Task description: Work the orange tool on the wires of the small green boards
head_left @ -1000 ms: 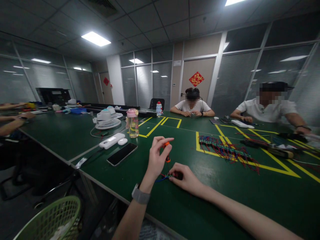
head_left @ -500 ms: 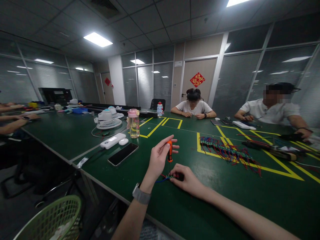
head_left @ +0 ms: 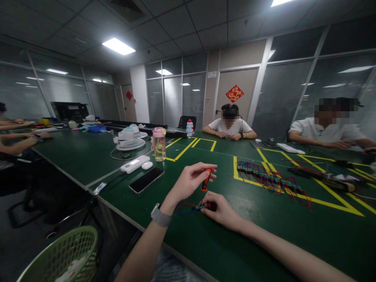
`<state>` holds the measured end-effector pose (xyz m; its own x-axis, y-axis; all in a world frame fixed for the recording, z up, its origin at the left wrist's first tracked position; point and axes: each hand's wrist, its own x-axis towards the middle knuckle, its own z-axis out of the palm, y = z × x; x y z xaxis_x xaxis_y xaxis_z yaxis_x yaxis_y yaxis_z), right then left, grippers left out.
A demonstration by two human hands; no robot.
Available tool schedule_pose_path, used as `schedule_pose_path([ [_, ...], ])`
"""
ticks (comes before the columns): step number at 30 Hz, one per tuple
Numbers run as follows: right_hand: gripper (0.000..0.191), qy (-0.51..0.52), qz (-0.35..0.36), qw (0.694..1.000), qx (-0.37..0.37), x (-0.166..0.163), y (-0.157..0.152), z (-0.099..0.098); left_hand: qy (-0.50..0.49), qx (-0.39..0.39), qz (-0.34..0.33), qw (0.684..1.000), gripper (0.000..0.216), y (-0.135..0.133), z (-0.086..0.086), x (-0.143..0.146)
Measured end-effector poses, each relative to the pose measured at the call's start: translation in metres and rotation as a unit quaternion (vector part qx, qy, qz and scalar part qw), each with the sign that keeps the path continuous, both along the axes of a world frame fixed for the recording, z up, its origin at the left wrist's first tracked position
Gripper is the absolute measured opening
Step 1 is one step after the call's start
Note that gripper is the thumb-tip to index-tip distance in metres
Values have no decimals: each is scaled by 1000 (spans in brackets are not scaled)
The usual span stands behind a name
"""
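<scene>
My left hand (head_left: 192, 181) grips an orange and black screwdriver (head_left: 206, 182) by its handle, with the shaft pointing down. The tip meets, or comes very near, a small green circuit board (head_left: 200, 207) on the table; my fingers hide the exact contact. My right hand (head_left: 217, 209) pinches the right end of this board between thumb and fingers, low over the table. Red and blue wires (head_left: 185, 211) curve out from the board's left side.
On the green table (head_left: 117, 219), a phone (head_left: 147, 180), a white power strip (head_left: 135, 164) and a drink bottle (head_left: 159, 145) stand left. A row of wired circuit boards (head_left: 270, 178) lies right, inside yellow tape. Two people sit opposite. A green basket (head_left: 91, 250) stands below the edge.
The screwdriver handle has tilted and shifted right, with my left hand's fingers now lying over its top. The wires show more to the left. The view has swung slightly left.
</scene>
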<state>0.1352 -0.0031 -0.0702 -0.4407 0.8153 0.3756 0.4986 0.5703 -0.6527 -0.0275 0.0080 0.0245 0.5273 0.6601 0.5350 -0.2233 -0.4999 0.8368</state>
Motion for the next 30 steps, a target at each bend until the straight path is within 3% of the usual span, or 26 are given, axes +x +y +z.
schedule_pose_path([
  [4, 6, -14, -2, 1000, -1, -7, 26, 1, 101, 20, -62, 993, 29, 28, 20, -7],
  [7, 9, -15, 3, 1000, -24, -15, 50, 2, 110, -10, -56, 992, 32, 58, 19, -7],
  [9, 11, -5, 9, 999, -34, -20, 63, 2, 80, -2, 17, 997, 32, 75, 9, -7],
  [12, 12, 13, 1, 999, -30, -24, 69, -1, -14, 23, 195, 980, 29, 90, -8, -10],
  [14, 12, 20, 1, 1000, -21, -24, 68, -2, -42, 39, 230, 971, 27, 92, -15, -16],
  [17, 11, 26, 1, 1000, -17, -23, 65, -3, -95, -52, 98, 989, 30, 87, -15, -24],
  [20, 12, 28, 1, 999, -20, -22, 65, -2, -79, -113, -12, 990, 37, 82, -11, -29],
  [21, 12, 27, 0, 999, -22, -22, 65, -2, -75, -110, -11, 991, 37, 81, -11, -29],
  [25, 14, 31, -2, 999, -33, -22, 68, -3, -67, -32, 114, 991, 29, 83, -11, -27],
  [26, 14, 35, -2, 999, -37, -22, 69, -4, -61, -22, 120, 991, 28, 83, -11, -26],
  [30, 16, 45, -1, 998, -44, -21, 71, -7, -67, -82, 10, 994, 34, 79, -10, -27],
])
